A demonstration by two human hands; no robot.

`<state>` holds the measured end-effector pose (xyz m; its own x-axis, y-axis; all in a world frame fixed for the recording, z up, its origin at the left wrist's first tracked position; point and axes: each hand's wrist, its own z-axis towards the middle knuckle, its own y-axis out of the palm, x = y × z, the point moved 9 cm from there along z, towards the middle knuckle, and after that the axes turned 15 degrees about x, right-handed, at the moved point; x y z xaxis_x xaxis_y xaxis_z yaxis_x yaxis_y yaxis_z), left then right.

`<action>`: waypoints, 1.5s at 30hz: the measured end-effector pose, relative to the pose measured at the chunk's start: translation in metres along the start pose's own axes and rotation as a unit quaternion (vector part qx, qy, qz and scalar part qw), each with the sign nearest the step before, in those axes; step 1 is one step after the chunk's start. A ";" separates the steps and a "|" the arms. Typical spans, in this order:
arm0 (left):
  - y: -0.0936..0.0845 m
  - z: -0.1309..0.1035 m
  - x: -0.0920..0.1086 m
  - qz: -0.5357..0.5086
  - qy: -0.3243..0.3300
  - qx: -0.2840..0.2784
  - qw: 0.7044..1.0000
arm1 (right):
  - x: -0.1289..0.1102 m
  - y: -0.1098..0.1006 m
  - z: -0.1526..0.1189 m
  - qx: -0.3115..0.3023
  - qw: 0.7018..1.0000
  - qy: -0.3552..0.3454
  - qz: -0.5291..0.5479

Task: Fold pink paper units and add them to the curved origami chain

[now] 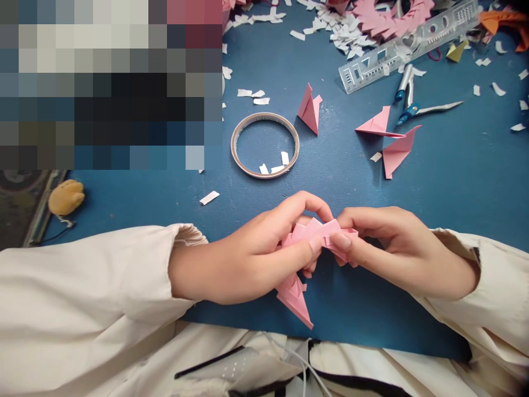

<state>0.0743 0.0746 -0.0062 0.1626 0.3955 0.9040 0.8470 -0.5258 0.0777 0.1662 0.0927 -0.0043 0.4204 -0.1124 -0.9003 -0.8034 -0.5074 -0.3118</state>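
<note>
Between my hands is a pink folded-paper chain (295, 300) of interlocked pieces, curving down toward the table's near edge. My left hand (260, 253) is closed round its middle, thumb on top and fingers underneath. At the chain's right end, my right hand (388, 248) pinches a folded piece between thumb and forefinger. Part of the chain is hidden under the left hand. Beyond the hands stand loose pink folded pieces: one (311, 110) right of a roll of tape (235, 146), and a pair farther right (397, 151).
A clear plastic ruler (355, 77), compass (409, 113) and pink folded-paper ring (376, 25) lie at the back right, near an orange-handled tool (502, 22). White paper scraps (343, 30) are strewn about the blue table (136, 204). A yellow plush thing (66, 197) lies at left.
</note>
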 end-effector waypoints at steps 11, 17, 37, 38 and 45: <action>0.001 -0.001 -0.001 -0.007 0.005 -0.012 1.000 | -0.004 0.001 -0.002 0.005 0.999 -0.037 -0.010; 0.003 -0.001 0.003 -0.023 0.004 -0.004 1.000 | -0.003 -0.001 -0.001 0.005 1.000 0.002 0.030; 0.008 -0.002 0.009 0.016 0.054 -0.050 0.997 | 0.001 -0.002 -0.001 0.022 0.999 0.018 0.041; 0.007 -0.002 0.009 0.011 0.050 -0.044 0.998 | 0.000 -0.003 -0.001 0.025 0.999 0.014 0.037; 0.006 -0.002 0.005 0.013 0.038 -0.029 0.999 | -0.004 -0.001 0.000 -0.002 0.998 0.007 0.054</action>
<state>0.0787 0.0720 -0.0004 0.1442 0.3244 0.9349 0.8115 -0.5795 0.0759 0.1658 0.0933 -0.0007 0.3363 -0.1781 -0.9248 -0.8432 -0.4943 -0.2114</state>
